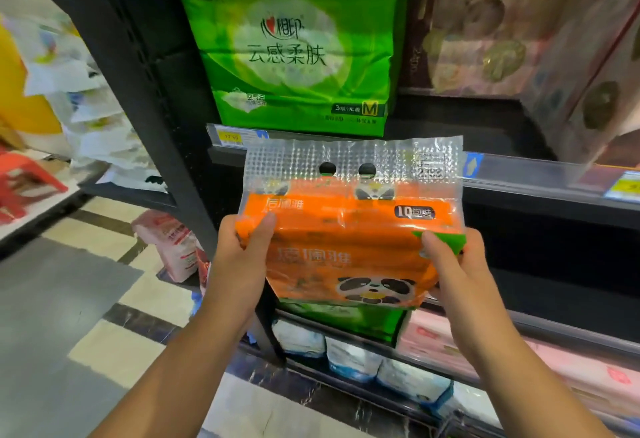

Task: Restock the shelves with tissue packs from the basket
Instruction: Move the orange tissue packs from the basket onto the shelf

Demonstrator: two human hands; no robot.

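Orange tissue pack [349, 250] held up in both my hands, in front of the dark shelf [540, 192].

My left hand [239, 261] grips the pack's left end, thumb on top, and my right hand [460, 271] clamps the right end by its green corner. Its clear plastic handle strip with two round holes points up, level with the shelf's price rail. Just above it a big green tissue pack [294, 43] stands upright on the shelf. White and blue packs [353, 358] sit on a lower shelf below my hands.
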